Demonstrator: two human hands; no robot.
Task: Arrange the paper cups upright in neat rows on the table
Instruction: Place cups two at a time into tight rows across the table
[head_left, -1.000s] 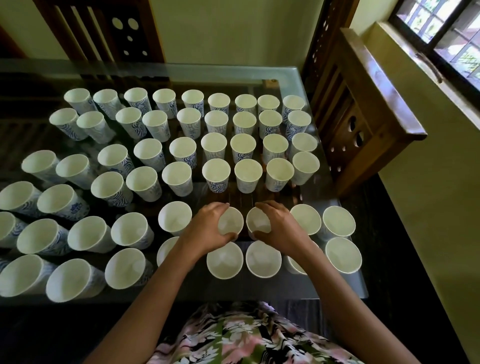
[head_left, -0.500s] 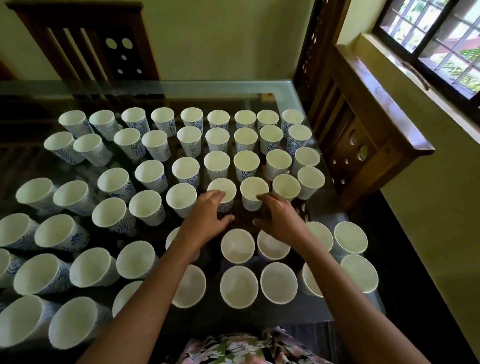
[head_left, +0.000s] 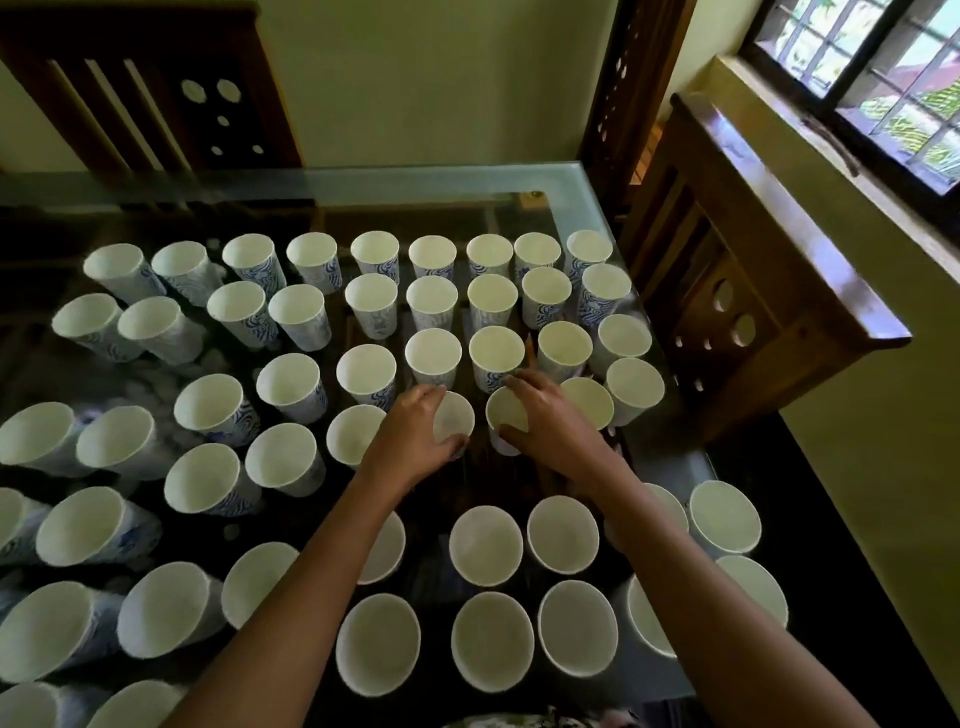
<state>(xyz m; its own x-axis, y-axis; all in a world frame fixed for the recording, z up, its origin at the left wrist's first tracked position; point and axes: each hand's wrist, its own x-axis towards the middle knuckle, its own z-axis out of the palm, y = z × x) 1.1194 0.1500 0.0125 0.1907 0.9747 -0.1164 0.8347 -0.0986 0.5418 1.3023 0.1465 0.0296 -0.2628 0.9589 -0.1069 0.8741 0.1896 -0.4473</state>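
Several white paper cups with blue patterns stand upright in rows on a glass table. My left hand grips one cup in the fourth row, fingers curled round its rim and side. Right beside it, my right hand grips the neighbouring cup the same way. Both cups stand on the table near the middle, just behind a bare strip of glass. Two more rows of cups stand nearer to me, partly hidden by my forearms.
A dark wooden chair back stands behind the table's far edge. Another wooden chair is close to the right edge, below a window. The table's right edge runs close to the outermost cups.
Both hands left the two cups in the near rows and reached forward to the fourth row. They now grip two cups there, side by side. The camera has tilted and moved forward.
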